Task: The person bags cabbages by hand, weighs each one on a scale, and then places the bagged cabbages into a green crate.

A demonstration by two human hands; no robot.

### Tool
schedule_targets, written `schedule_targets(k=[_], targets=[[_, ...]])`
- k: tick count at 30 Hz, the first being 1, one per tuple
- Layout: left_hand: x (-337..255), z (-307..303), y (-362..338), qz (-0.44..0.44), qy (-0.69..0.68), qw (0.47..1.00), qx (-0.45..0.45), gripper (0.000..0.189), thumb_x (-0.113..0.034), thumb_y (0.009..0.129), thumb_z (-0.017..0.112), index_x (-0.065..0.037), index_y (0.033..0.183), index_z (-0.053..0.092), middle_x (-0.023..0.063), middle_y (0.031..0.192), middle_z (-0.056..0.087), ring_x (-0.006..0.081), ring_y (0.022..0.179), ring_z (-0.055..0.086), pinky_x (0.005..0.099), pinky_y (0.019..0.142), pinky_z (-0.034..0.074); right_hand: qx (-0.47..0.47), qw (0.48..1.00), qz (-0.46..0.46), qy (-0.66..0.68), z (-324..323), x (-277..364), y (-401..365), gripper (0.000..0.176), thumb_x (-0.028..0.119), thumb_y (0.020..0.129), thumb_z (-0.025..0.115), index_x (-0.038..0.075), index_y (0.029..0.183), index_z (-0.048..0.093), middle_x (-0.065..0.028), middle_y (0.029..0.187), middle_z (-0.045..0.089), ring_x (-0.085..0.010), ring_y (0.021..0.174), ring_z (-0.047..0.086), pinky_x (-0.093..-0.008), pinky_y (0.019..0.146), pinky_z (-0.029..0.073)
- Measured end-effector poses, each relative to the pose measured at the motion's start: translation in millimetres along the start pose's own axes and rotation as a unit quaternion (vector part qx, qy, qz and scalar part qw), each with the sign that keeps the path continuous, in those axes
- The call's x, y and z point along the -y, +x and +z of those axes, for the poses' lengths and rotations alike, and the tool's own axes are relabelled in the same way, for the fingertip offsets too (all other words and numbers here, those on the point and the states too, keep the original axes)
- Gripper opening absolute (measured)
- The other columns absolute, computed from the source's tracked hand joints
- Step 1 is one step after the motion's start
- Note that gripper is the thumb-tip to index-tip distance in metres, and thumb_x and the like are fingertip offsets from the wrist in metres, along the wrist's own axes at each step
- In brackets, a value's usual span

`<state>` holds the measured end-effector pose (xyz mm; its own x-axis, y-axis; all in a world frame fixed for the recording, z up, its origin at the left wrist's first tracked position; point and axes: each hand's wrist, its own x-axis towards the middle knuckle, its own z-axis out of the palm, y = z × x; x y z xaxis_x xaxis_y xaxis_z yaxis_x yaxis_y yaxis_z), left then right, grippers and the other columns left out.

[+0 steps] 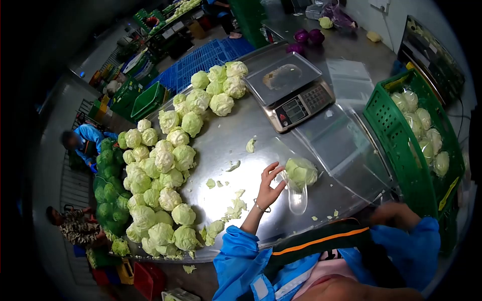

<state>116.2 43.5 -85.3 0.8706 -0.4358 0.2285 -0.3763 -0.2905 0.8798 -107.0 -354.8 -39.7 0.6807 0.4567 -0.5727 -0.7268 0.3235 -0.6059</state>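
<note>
On the metal table in front of me sits a green cabbage (302,171) in a clear plastic bag (298,198), whose loose end trails toward me. Beside its left side is my left hand (271,186), fingers spread and fingertips right at the bag, with a bracelet on the wrist. Smeared by motion, my right hand (396,215) is over the table's near right edge, close to my body, its fingers indistinct. Scraps of cabbage leaf (236,205) lie to the left of my left hand.
Bare cabbages (163,155) are piled along the table's left side, beside netted sacks of cabbage (108,185). A digital scale (288,93) stands at the back. Clear plastic sheets (336,145) lie rightward, before a green crate (437,185) of wrapped cabbages. Two people are beyond the left edge.
</note>
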Motion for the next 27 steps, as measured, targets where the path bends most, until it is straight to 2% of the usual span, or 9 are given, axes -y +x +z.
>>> schedule_targets(k=[3,4,5,7,9,13,22,26,27], targets=[[-5.3,5.0,7.4,-0.002,-0.025,1.0,-0.016,0.028,-0.012,0.075,0.066,-0.011,0.103,0.062,0.0084,0.118,0.05,0.0247,0.111,0.044,0.035,0.093,0.036,-0.288,0.801,-0.228,-0.473,19.4,-0.5,-51.5,0.013,0.01,0.075,0.06,0.0,0.082,0.059,-0.0124,0.078,0.059,-0.0206,0.072,0.058,-0.0301,0.064,0.045],[-4.5,6.0,6.8,-0.008,-0.032,0.999,-0.015,0.025,-0.012,0.076,0.065,-0.01,0.101,0.063,0.0083,0.116,0.052,0.0245,0.11,0.045,0.0349,0.093,0.036,-0.383,0.713,-0.25,-0.531,14.2,9.2,-48.5,0.011,0.011,0.075,0.061,0.001,0.08,0.06,-0.0121,0.075,0.059,-0.0208,0.069,0.058,-0.0302,0.061,0.046],[-4.2,7.2,6.5,-0.012,-0.037,0.999,-0.015,0.022,-0.011,0.077,0.064,-0.01,0.099,0.064,0.0082,0.115,0.053,0.0243,0.109,0.045,0.0348,0.093,0.036,-0.434,0.721,-0.116,-0.527,-21.6,11.3,-32.2,0.011,0.009,0.078,0.058,-0.001,0.084,0.058,-0.0128,0.073,0.057,-0.0189,0.07,0.058,-0.0298,0.062,0.046],[-3.6,11.6,7.2,-0.015,-0.071,0.997,-0.029,0.017,-0.011,0.079,0.062,-0.007,0.096,0.064,0.0082,0.11,0.056,0.0234,0.105,0.048,0.0335,0.091,0.037,-0.458,0.602,-0.369,-0.539,-30.3,17.6,22.0,0.015,0.004,0.081,0.055,0.001,0.096,0.056,-0.0057,0.077,0.057,-0.0118,0.069,0.054,-0.0237,0.061,0.044],[1.9,15.8,7.0,-0.016,-0.108,0.993,-0.04,0.017,-0.012,0.08,0.062,-0.006,0.095,0.064,0.0084,0.11,0.056,0.0228,0.104,0.048,0.0329,0.09,0.038,-0.382,0.817,-0.235,-0.363,44.0,51.4,78.2,0.035,-0.001,0.079,0.054,0.003,0.114,0.05,-0.008,0.098,0.057,-0.018,0.089,0.057,-0.029,0.074,0.047],[-0.3,11.0,-1.6,-0.015,-0.094,0.994,-0.061,0.03,-0.003,0.078,0.056,-0.006,0.108,0.058,0.0101,0.11,0.056,0.0253,0.106,0.048,0.034,0.092,0.037,-0.194,0.813,-0.423,-0.35,98.6,50.1,189.6,0.054,-0.002,0.074,0.053,0.006,0.126,0.041,-0.0107,0.123,0.046,-0.0207,0.109,0.046,-0.0298,0.09,0.04],[-14.7,14.2,9.0,0.043,-0.054,0.997,-0.026,0.032,-0.009,0.075,0.065,-0.009,0.106,0.057,0.0099,0.12,0.048,0.0242,0.113,0.043,0.0335,0.093,0.037,-0.137,0.706,-0.479,-0.503,112.1,75.6,213.9,0.033,-0.001,0.072,0.055,0.006,0.103,0.059,-0.0071,0.102,0.058,-0.0247,0.104,0.046,-0.0348,0.091,0.037],[3.7,24.9,7.8,0.023,-0.133,0.989,-0.059,0.02,-0.007,0.076,0.063,-0.007,0.096,0.062,0.0101,0.112,0.054,0.0239,0.108,0.048,0.0329,0.093,0.036,-0.133,0.687,-0.524,-0.485,108.0,71.5,212.4,0.014,0.009,0.077,0.062,0.005,0.091,0.063,-0.0046,0.089,0.06,-0.0203,0.092,0.052,-0.0319,0.085,0.039],[4.8,25.9,5.4,0.016,-0.15,0.986,-0.068,0.018,-0.007,0.076,0.063,-0.006,0.094,0.062,0.0102,0.11,0.055,0.0233,0.106,0.049,0.0322,0.092,0.037,-0.163,0.742,-0.499,-0.417,105.1,69.7,211.5,0.012,0.009,0.079,0.061,0.005,0.09,0.062,-0.0045,0.087,0.06,-0.018,0.089,0.053,-0.0303,0.083,0.039]])
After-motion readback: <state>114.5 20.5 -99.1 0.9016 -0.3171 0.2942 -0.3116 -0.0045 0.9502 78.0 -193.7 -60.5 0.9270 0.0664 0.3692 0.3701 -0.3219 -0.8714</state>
